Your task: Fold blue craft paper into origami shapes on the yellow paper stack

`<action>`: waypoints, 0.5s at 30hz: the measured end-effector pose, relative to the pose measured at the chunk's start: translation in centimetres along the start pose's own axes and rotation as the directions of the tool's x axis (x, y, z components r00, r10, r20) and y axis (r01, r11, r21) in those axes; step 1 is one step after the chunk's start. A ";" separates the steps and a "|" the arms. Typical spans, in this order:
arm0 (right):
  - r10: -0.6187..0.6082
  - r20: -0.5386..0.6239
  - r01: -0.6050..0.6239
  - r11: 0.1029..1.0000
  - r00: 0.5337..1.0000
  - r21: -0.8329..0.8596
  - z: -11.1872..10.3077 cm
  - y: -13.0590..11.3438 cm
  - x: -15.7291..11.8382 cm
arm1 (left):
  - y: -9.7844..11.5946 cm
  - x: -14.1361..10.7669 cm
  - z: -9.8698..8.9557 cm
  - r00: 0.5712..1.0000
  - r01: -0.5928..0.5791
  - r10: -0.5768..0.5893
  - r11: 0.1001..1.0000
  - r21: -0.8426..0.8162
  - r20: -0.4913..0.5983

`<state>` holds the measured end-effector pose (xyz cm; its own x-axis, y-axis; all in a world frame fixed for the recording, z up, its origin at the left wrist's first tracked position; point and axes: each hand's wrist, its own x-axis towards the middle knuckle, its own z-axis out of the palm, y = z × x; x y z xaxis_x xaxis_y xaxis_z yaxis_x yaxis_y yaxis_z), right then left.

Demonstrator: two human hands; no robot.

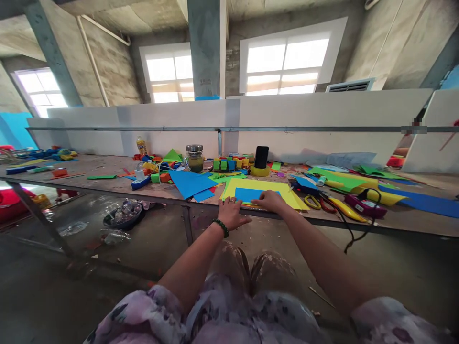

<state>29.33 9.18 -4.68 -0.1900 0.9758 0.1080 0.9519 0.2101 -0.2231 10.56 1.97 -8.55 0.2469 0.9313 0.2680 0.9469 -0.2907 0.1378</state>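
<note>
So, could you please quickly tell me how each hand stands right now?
Left hand: open, at the blue paper.
Right hand: curled at the same paper; whether it grips cannot be told.

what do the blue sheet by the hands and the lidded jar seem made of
Blue sheet: probably paper or thin foam, being flat and matte.
Lidded jar: glass or clear plastic, judging by its see-through wall; its shiny, silvery lid suggests metal.

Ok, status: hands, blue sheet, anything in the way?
Left hand open by blue sheet's left end. Right hand partly covers its right. Blue sheet on yellow sheet. Scissors off to the right.
</note>
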 end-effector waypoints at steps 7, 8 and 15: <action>0.011 0.157 -0.025 0.996 0.988 0.088 0.1 -1.4 2.1 | 0.2 -0.1 0.9 1.000 0.002 -0.003 1.000 0.023 0.014; 0.013 0.168 -0.030 0.995 0.986 0.095 0.0 -1.3 2.1 | 0.1 -0.1 1.0 1.000 0.002 -0.002 1.000 0.022 0.018; 0.081 0.236 -0.095 0.994 0.968 0.051 -1.0 -1.2 2.6 | -0.1 -0.1 0.9 1.000 0.008 -0.008 1.000 0.015 0.030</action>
<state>27.95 11.45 -3.21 -0.1639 0.9762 -0.1420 0.9521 0.1189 -0.2818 10.65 2.07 -9.47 0.2452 0.9399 0.2377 0.9517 -0.2800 0.1257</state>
